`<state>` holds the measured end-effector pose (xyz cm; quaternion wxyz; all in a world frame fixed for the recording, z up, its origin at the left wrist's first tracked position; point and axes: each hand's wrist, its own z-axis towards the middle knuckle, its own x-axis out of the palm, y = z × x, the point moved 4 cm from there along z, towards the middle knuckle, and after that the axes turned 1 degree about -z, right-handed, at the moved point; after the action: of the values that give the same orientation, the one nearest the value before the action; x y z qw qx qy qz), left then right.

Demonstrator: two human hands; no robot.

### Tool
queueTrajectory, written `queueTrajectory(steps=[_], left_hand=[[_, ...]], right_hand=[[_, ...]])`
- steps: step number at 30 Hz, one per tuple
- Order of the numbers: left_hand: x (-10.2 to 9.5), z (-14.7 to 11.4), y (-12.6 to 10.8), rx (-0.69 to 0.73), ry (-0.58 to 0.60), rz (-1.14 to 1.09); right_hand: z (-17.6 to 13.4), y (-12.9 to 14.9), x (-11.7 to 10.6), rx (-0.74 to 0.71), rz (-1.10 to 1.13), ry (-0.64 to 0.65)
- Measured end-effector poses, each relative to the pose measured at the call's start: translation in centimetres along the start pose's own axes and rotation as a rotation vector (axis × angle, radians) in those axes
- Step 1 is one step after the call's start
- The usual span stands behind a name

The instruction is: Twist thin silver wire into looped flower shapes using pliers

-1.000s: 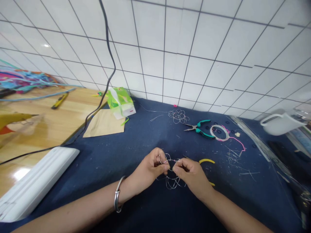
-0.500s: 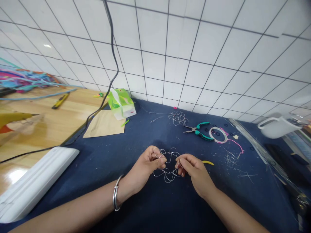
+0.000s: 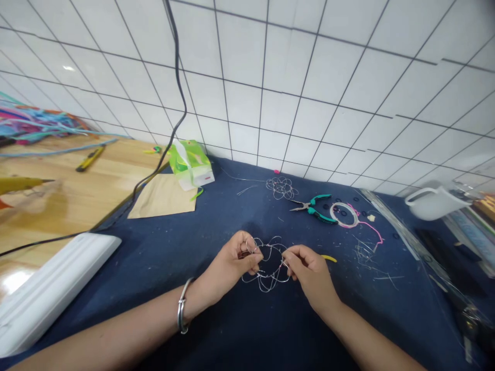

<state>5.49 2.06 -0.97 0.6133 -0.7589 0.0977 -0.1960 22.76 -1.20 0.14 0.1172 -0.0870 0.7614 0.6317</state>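
Craft workspace, by its tools and materials — home or small workshop, cannot tell which. White tiled wall (image 3: 247, 67) behind a table (image 3: 216, 221) covered in dark blue. Beyond the right hand (image 3: 312, 275): teal-handled pliers (image 3: 308, 206). Right of it: cut wire scraps (image 3: 389, 279), white jug (image 3: 439, 205). Far left of the left hand (image 3: 228, 260): yellow utility knife (image 3: 91, 158), apparent glue gun (image 3: 19, 184), heaped coloured strands (image 3: 36, 124) — on a wooden surface (image 3: 119, 167).

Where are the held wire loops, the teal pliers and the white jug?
Held wire loops (image 3: 270, 277): head view, on the lower part of the loops, between the two hands.
Teal pliers (image 3: 307, 205): head view, at the pivot.
White jug (image 3: 439, 206): head view, on the body, right of the handle.
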Motion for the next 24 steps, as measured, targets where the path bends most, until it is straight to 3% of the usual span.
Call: queueTrajectory(steps=[7, 16, 24], left_hand=[[-0.1, 0.0, -0.1, 0.007, 0.014, 0.018], [-0.9, 0.2, -0.1, 0.055, -0.168, -0.085], [-1.4, 0.4, 0.1, 0.059, -0.167, -0.086]], right_hand=[[0.3, -1.1, 0.0, 0.039, 0.105, -0.006], [0.0, -0.6, 0.6, 0.035, 0.329, 0.065], [-0.1, -0.4, 0.8, 0.056, 0.333, 0.107]])
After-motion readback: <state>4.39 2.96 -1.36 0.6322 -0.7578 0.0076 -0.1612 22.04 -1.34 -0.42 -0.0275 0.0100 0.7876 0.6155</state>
